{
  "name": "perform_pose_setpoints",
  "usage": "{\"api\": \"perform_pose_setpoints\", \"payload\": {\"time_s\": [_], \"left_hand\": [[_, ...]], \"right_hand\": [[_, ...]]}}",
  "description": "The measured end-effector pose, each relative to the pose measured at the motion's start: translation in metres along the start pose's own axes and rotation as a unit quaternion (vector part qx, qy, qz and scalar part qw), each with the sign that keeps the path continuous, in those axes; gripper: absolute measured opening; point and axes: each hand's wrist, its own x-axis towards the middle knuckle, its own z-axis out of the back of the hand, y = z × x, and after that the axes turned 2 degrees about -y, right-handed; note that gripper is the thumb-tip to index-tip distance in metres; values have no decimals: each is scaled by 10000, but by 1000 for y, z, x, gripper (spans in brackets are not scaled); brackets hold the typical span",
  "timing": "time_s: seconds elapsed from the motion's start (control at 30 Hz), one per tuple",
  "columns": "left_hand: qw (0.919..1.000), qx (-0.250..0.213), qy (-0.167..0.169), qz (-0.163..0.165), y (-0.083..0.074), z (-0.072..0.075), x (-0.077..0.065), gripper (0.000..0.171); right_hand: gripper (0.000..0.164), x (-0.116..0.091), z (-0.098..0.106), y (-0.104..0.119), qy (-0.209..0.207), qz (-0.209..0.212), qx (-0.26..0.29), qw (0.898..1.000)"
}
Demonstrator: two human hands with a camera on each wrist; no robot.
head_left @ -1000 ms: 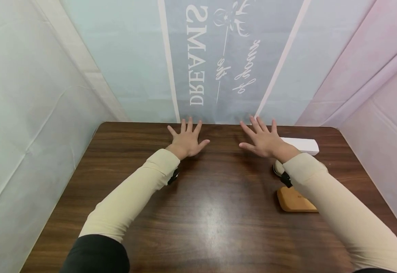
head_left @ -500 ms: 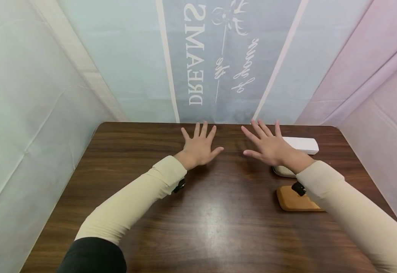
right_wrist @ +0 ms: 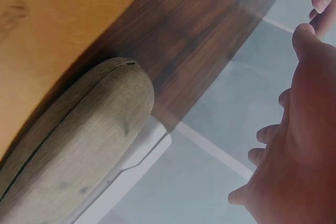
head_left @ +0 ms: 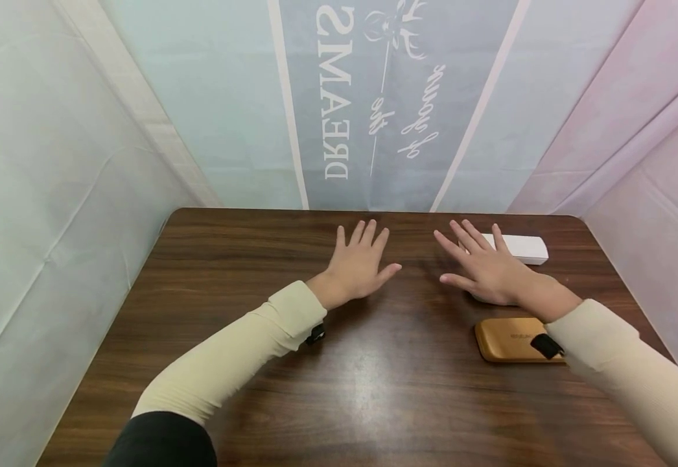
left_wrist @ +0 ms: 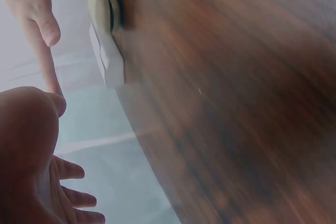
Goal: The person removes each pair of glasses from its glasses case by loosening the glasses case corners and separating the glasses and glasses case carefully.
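My left hand (head_left: pixel 358 267) is held over the far middle of the brown table with its fingers spread, holding nothing. To its right my right hand (head_left: pixel 487 269) is also spread, with nothing in its grasp. It is above a beige glasses case (right_wrist: pixel 89 135), which it almost wholly hides in the head view. Behind that lies a white case (head_left: pixel 520 249), partly covered by the fingers. Nearer the front is an orange-brown glasses case (head_left: pixel 505 338) with faint lettering, its right end hidden by the wrist. In the right wrist view the hand appears apart from the cases.
The wood-grain table (head_left: pixel 362 402) ends at a printed cloth backdrop (head_left: pixel 245 117) behind. Cloth walls stand at the left (head_left: pixel 41 194) and right. The three cases lie in a row on the table's right side.
Both hands have drawn back from the table's far edge and moved rightward, fingers still spread. The right hand now covers the beige case; the cases have not moved.
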Motion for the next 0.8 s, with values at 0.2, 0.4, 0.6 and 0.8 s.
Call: {"api": "perform_pose_setpoints", "payload": {"time_s": [0.2, 0.4, 0.6, 0.8], "left_hand": [[9995, -53, -28, -309, -22, -3, -3, 78], [9981, -108, -86, -594, -40, -6, -6, 76], [9965, -147, -89, -822, -56, -11, -7, 79], [9953, -160, -30, -952, -73, -18, -5, 78]], "right_hand": [[81, -23, 1, -5, 8, 20, -15, 10000], [81, -40, -1, -7, 60, -32, -28, 10000], [82, -58, -7, -14, -169, 4, 99, 9998], [86, -79, -16, -24, -432, 95, 364, 9984]]}}
